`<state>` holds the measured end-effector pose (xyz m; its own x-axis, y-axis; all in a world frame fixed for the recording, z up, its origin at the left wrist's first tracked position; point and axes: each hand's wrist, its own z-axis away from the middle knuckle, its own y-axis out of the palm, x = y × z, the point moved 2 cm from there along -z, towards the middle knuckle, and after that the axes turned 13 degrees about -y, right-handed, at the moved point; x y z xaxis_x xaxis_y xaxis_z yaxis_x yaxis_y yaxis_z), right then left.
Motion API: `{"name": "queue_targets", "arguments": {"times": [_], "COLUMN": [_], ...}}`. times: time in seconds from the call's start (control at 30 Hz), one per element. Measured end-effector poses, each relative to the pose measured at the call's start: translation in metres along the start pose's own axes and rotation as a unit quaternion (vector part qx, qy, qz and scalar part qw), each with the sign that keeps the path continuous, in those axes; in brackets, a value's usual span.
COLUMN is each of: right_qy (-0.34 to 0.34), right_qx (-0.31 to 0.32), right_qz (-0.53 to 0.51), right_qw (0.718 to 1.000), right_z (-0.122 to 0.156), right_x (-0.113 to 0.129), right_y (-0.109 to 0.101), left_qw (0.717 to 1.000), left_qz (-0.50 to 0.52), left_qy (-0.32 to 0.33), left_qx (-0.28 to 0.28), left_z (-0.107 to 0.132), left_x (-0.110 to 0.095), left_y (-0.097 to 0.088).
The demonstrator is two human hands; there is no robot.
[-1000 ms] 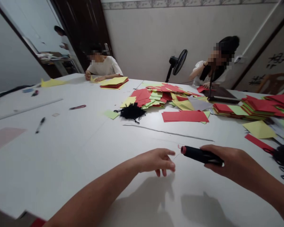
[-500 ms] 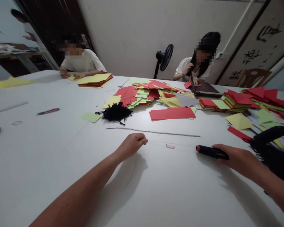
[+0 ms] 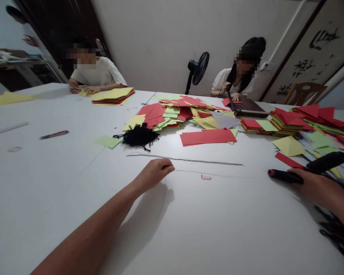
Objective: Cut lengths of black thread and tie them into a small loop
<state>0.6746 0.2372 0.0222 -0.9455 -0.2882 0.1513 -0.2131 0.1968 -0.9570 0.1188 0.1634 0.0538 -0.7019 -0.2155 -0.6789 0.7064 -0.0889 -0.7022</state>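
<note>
My left hand (image 3: 156, 172) rests on the white table (image 3: 60, 183) with its fingers pinched shut on the end of a thin thread (image 3: 218, 175). The thread runs taut to the right, towards a black tube with a red tip (image 3: 285, 176). My right hand (image 3: 318, 189) is closed round that tube near the table's right side. A tiny red clip-like piece (image 3: 205, 177) lies beneath the thread, between the two hands. A longer dark thread (image 3: 186, 159) lies flat just beyond.
A black yarn tangle (image 3: 139, 136), a red paper strip pile (image 3: 208, 136) and heaps of red, yellow and green paper (image 3: 177, 110) fill the far half. More black yarn (image 3: 336, 233) lies at the right edge. Two seated people work across the table; a fan (image 3: 199, 70) stands behind.
My left hand closed on the thread end and moved left. My right hand carried the black tube far to the right, drawing the thread out between them.
</note>
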Motion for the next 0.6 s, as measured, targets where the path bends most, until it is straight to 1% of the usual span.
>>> {"name": "queue_targets", "arguments": {"times": [0.03, 0.1, 0.2, 0.27, 0.3, 0.33, 0.37, 0.4, 0.43, 0.5, 0.57, 0.6], "right_qy": [0.008, 0.035, 0.030, 0.002, -0.012, -0.024, -0.035, -0.043, -0.067, -0.154, -0.239, -0.272], "right_qx": [-0.005, 0.010, 0.011, -0.007, -0.025, -0.047, -0.072, -0.098, -0.118, -0.139, -0.124, -0.107], "right_qz": [0.003, 0.014, 0.018, 0.029, 0.041, 0.055, 0.068, 0.073, 0.053, -0.043, -0.138, -0.171], "right_qw": [1.000, 0.999, 0.999, 1.000, 0.999, 0.997, 0.994, 0.992, 0.989, 0.977, 0.953, 0.941], "right_z": [0.001, 0.002, 0.006, 0.009, 0.010, 0.011, 0.012, 0.012, 0.010, 0.007, 0.003, 0.001], "right_x": [-0.006, -0.019, -0.031, -0.026, -0.018, -0.004, 0.015, 0.039, 0.068, 0.135, 0.201, 0.230], "right_y": [0.001, 0.001, -0.003, -0.008, -0.012, -0.015, -0.018, -0.019, -0.020, -0.016, -0.008, -0.002], "left_qw": [1.000, 1.000, 0.999, 0.999, 0.999, 0.999, 0.999, 0.999, 0.999, 0.998, 0.997, 0.997], "left_qz": [-0.004, -0.013, -0.023, -0.027, -0.027, -0.027, -0.026, -0.024, -0.023, -0.019, -0.015, -0.012], "left_qy": [-0.004, -0.011, -0.017, -0.015, -0.012, -0.006, 0.002, 0.013, 0.024, 0.045, 0.063, 0.070], "left_qx": [-0.007, -0.021, -0.037, -0.044, -0.046, -0.046, -0.046, -0.045, -0.044, -0.039, -0.033, -0.030], "left_z": [0.002, 0.006, 0.012, 0.016, 0.017, 0.019, 0.020, 0.022, 0.023, 0.027, 0.031, 0.034], "left_x": [0.003, 0.008, 0.015, 0.019, 0.019, 0.018, 0.017, 0.014, 0.011, 0.003, -0.005, -0.008], "left_y": [-0.004, -0.012, -0.023, -0.027, -0.027, -0.027, -0.026, -0.025, -0.023, -0.019, -0.015, -0.013]}}
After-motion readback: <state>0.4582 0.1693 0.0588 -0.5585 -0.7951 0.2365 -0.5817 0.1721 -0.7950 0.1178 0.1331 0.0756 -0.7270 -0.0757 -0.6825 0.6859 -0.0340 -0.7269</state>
